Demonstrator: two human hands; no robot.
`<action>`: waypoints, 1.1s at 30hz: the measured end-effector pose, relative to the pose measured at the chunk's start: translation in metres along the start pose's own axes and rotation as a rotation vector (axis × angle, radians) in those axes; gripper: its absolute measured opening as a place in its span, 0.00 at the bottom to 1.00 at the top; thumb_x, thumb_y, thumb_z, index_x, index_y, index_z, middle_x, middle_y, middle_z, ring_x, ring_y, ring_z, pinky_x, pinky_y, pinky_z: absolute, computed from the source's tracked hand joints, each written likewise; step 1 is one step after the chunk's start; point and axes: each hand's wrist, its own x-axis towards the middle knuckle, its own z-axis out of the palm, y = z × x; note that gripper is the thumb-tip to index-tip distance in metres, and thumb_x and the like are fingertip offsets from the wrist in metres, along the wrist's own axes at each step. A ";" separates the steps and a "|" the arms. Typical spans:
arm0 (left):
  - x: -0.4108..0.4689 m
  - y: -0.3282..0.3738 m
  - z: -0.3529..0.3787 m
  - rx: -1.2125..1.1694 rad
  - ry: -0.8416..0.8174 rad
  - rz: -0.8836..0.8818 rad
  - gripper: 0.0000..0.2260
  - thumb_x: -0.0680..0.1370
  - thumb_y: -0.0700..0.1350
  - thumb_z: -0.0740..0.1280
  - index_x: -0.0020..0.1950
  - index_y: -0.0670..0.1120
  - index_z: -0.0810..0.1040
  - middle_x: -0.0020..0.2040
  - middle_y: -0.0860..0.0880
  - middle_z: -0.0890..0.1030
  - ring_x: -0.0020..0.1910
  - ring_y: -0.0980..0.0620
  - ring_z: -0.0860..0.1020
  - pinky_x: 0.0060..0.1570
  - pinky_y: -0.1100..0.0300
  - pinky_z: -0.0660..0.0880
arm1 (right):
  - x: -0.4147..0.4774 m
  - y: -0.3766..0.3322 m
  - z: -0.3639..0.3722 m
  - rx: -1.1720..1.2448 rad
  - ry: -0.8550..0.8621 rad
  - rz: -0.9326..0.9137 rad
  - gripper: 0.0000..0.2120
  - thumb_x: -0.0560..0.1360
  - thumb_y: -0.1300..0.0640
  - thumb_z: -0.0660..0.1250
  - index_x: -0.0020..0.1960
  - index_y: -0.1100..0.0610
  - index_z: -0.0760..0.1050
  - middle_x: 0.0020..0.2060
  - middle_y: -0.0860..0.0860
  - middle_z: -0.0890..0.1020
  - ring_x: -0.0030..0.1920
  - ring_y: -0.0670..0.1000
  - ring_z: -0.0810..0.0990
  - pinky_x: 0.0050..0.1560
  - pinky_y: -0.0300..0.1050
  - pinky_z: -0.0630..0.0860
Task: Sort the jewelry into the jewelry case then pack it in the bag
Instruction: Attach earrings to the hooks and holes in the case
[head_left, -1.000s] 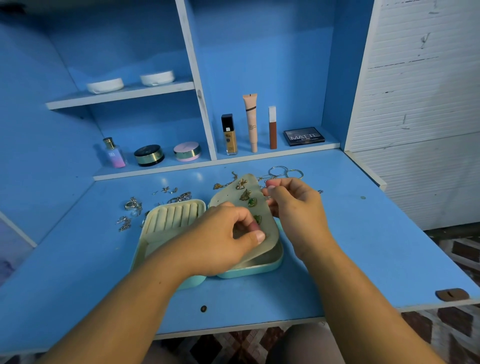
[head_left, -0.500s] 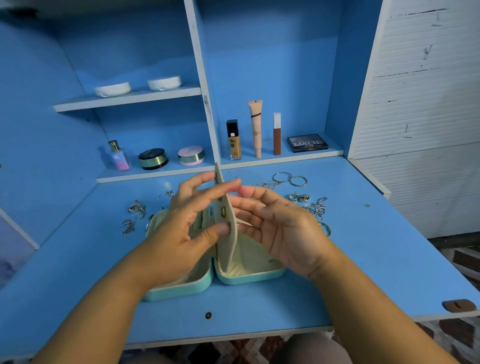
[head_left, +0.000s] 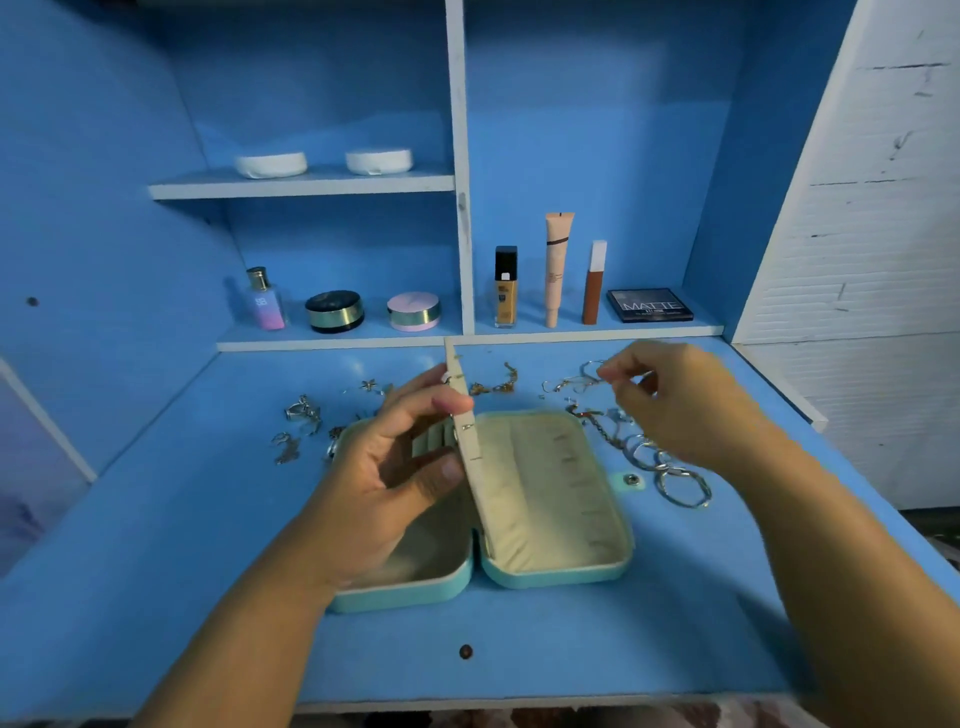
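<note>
A teal jewelry case (head_left: 556, 574) with a cream lining lies open on the blue desk. My left hand (head_left: 400, 467) grips its cream earring flap (head_left: 465, 415) and holds it upright along the hinge, hiding part of the left half. My right hand (head_left: 685, 405) hovers beyond the case's right side, fingertips pinching a thin silver piece of jewelry (head_left: 576, 383). Silver rings and bangles (head_left: 675, 480) lie right of the case, gold pieces (head_left: 496, 384) behind it, silver pieces (head_left: 301, 415) to its left. No bag is in view.
Cosmetics stand on the low back shelf: a perfume bottle (head_left: 266, 301), two round compacts (head_left: 335, 310), foundation bottle (head_left: 505, 288), tubes and a palette (head_left: 649, 305). Two white discs (head_left: 270, 164) sit on the upper shelf. A white wall (head_left: 857, 260) borders the right.
The flap went from lying over the right half to standing upright in my left hand. My right hand left the case, moved right to the loose jewelry and pinched a piece.
</note>
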 end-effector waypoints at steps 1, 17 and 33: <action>-0.001 -0.001 -0.001 -0.037 0.008 -0.001 0.16 0.69 0.61 0.74 0.55 0.62 0.79 0.69 0.58 0.73 0.74 0.53 0.64 0.70 0.59 0.65 | 0.014 0.005 -0.002 -0.107 -0.032 -0.015 0.08 0.76 0.59 0.63 0.49 0.49 0.80 0.40 0.45 0.82 0.33 0.44 0.75 0.32 0.36 0.68; -0.001 0.000 -0.002 -0.267 -0.022 0.007 0.15 0.69 0.53 0.75 0.55 0.57 0.80 0.69 0.48 0.70 0.68 0.57 0.71 0.58 0.67 0.72 | 0.061 0.024 0.019 -0.447 -0.259 -0.133 0.06 0.77 0.55 0.66 0.50 0.52 0.81 0.44 0.48 0.81 0.41 0.48 0.74 0.40 0.38 0.67; 0.000 0.000 -0.001 -0.290 0.015 -0.003 0.16 0.67 0.52 0.77 0.53 0.57 0.81 0.68 0.55 0.73 0.68 0.54 0.71 0.58 0.62 0.73 | 0.057 0.020 0.027 -0.546 -0.317 -0.132 0.10 0.78 0.53 0.64 0.54 0.55 0.81 0.51 0.52 0.81 0.50 0.51 0.76 0.50 0.43 0.73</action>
